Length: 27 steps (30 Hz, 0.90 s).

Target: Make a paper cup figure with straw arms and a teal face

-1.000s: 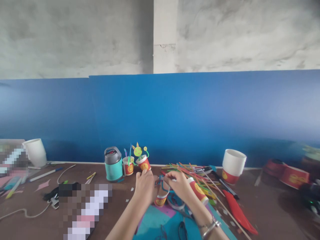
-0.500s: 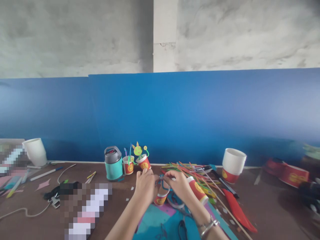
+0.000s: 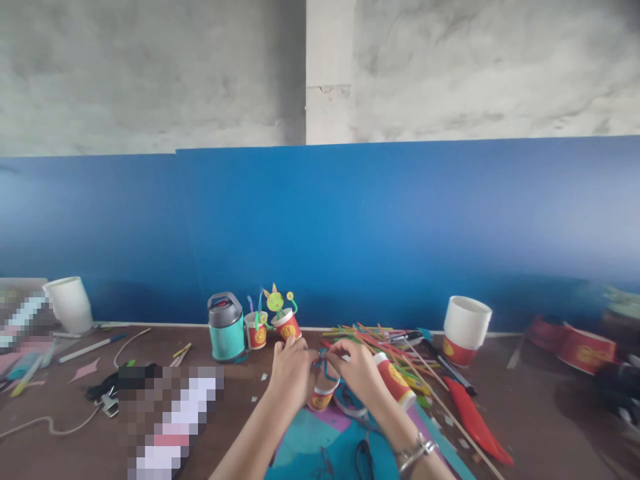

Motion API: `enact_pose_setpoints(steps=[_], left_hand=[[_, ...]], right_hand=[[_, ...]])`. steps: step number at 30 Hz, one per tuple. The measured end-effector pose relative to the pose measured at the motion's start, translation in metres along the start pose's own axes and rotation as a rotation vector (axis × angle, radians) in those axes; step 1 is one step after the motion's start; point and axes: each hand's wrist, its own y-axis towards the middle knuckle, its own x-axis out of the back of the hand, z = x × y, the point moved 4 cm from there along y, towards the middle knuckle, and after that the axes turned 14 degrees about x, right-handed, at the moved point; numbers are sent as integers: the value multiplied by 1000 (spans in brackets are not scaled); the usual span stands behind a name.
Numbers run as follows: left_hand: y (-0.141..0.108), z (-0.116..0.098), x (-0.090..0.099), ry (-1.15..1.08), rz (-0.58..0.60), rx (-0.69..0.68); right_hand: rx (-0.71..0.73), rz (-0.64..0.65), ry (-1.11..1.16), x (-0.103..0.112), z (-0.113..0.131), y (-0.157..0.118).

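My left hand (image 3: 291, 370) and my right hand (image 3: 356, 369) are close together over a red-and-white paper cup (image 3: 321, 401). Between their fingertips is a thin, bent blue straw (image 3: 329, 372), whose lower part shows over the cup's mouth. My right thumb and forefinger pinch it from the right. The left fingers are closed at its upper end, partly hidden behind the hand. Just beyond my left hand, another paper cup (image 3: 289, 325) leans with a green cat-like paper figure (image 3: 275, 301) in it. Scissors (image 3: 365, 459) lie on blue paper below my hands.
A tipped paper cup (image 3: 395, 380) lies by my right wrist, near a pile of coloured sticks (image 3: 367, 333). A teal flask (image 3: 227, 337) and a cup with straws (image 3: 257, 331) stand at the back. Further right are stacked white cups (image 3: 466, 327) and a red object (image 3: 477, 421).
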Motion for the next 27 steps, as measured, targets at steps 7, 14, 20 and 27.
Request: enact_pose_setpoints(steps=[7, 14, 20, 27], left_hand=[[-1, -1, 1, 4, -61, -45], [-2, -1, 0, -18, -110, -71], [-5, -9, 5, 2, -164, -82], [-10, -14, 10, -30, -173, -84]], right_hand=[[22, 17, -287, 11, 23, -4], [0, 43, -270, 16, 25, -2], [53, 82, -208, 14, 23, -2], [102, 23, -162, 17, 24, 0]])
